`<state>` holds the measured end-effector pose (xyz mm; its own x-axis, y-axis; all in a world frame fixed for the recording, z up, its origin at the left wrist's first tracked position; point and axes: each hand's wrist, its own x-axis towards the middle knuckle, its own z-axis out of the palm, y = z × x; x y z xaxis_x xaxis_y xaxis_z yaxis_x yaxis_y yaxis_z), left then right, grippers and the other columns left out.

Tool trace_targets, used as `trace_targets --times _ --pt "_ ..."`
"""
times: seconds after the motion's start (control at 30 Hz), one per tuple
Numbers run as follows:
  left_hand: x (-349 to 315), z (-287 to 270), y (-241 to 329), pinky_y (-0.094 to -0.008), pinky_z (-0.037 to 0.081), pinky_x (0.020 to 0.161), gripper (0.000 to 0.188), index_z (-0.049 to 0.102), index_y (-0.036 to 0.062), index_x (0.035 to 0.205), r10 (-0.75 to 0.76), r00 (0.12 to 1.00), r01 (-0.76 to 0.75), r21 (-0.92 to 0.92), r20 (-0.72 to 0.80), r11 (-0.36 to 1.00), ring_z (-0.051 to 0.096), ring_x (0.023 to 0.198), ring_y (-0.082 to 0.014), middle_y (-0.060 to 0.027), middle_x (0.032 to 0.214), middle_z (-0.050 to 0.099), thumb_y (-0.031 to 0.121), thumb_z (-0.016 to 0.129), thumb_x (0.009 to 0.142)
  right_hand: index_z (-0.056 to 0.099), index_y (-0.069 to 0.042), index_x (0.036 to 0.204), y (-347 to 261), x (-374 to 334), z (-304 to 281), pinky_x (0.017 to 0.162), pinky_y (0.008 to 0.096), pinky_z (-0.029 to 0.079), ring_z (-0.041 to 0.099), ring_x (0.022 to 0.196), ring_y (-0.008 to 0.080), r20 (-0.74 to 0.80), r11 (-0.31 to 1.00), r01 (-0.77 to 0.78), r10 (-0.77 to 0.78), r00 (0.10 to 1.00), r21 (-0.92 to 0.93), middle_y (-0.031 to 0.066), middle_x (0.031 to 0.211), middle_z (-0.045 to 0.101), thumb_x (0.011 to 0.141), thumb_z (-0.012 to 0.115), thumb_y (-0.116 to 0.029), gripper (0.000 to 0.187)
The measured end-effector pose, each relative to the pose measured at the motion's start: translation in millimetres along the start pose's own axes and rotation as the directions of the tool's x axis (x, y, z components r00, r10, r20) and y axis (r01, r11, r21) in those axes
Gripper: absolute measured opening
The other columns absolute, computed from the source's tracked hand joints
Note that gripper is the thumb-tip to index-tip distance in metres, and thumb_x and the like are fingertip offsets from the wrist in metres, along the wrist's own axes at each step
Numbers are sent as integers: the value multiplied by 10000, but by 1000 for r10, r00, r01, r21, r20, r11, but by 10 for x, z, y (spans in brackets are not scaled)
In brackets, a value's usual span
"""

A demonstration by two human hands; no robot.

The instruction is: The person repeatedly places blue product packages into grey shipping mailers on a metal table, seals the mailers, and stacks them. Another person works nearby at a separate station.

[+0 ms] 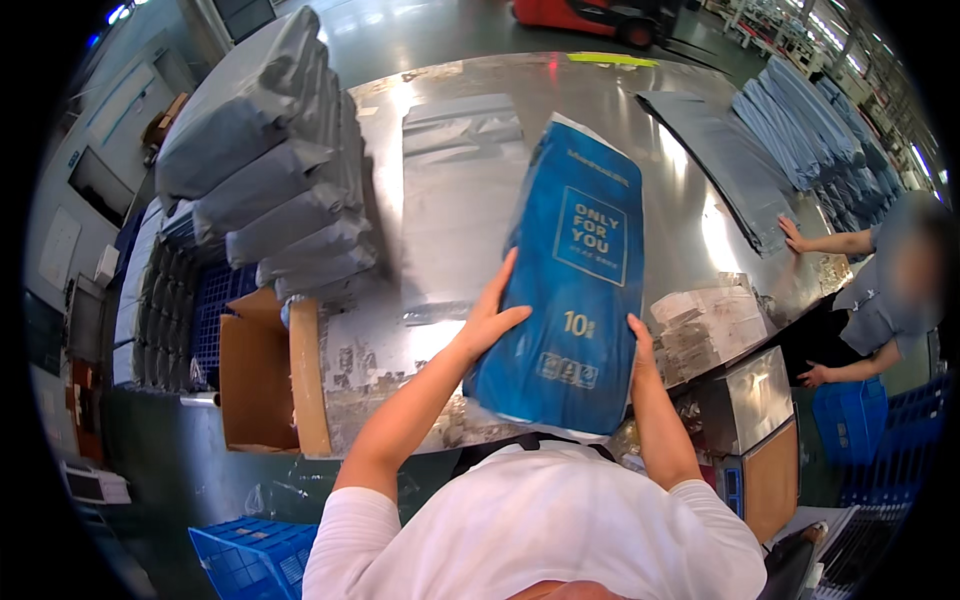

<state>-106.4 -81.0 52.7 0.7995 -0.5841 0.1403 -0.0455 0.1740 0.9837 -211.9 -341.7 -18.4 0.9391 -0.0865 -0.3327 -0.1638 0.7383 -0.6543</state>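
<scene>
Between my two hands is a large blue plastic pack (575,270) with pale printing, tilted a little and held over the near part of a metal table (590,85). My left hand (493,315) grips its left edge, thumb across the front face. On the opposite side my right hand (643,350) holds the lower right edge; its fingers are partly hidden behind the pack. A flat grey plastic mailing bag (455,190) lies on the table just beyond, to the left of the pack.
Stacked grey wrapped parcels (270,150) rise at the left, above an open cardboard box (255,375). A co-worker (880,290) at the right touches another grey bag (715,165) near stacked parcels (800,125). Blue crates (255,555) stand on the floor; a red forklift (590,18) is beyond.
</scene>
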Motion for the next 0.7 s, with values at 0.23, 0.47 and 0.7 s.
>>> trace_targets --times 0.23,0.47,0.7 --pt "-1384 -701 -725 -318 373 949 643 163 79 1404 -444 865 320 -423 -235 848 424 1161 -225 -127 1342 359 118 506 861 213 -44 1366 1438 8 195 918 365 414 462 1125 243 24 948 -41 51 998 -317 144 1291 405 873 497 -274 614" --pt "-2117 -866 -923 -342 357 974 660 185 63 1390 -504 849 466 -223 -160 856 416 1171 -225 -123 1332 369 313 515 876 219 -32 1374 1534 -523 470 966 345 362 419 1178 229 -6 932 -194 202 979 -307 125 1323 387 897 459 -276 587" --pt "-1935 -1409 -729 -328 467 566 276 648 22 703 -409 850 521 633 -331 572 609 612 -218 -117 665 629 225 520 839 572 -17 864 1179 -276 74 674 350 481 607 747 244 -171 302 -193 99 980 -933 106 749 622 922 372 -249 311"
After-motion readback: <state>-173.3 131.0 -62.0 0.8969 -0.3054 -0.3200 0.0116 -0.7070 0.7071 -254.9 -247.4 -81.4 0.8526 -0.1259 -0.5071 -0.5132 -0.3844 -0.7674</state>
